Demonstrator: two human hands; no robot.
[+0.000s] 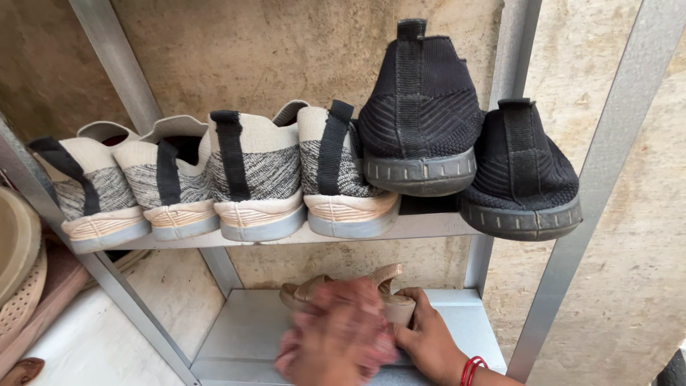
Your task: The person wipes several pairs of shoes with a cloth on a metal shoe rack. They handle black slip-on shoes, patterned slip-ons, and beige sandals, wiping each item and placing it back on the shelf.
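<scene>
A tan heeled sandal point(309, 292) lies on the lower grey metal shelf point(239, 336) of a shoe rack. My right hand point(429, 343), with red bangles at the wrist, grips the sandal's heel end from the right. My left hand point(336, 339) is over the front of the sandal and is motion-blurred, so its grip is unclear. The hands hide most of the sandal, and I cannot tell whether a second one lies beneath.
The upper shelf point(429, 227) holds several beige-and-grey knit shoes point(257, 171) and two black knit shoes point(421, 107), one point(525, 171) overhanging the right end. Slanted metal posts point(593, 179) frame the rack. Tan woven footwear point(18, 286) sits at far left. A rough stone wall stands behind.
</scene>
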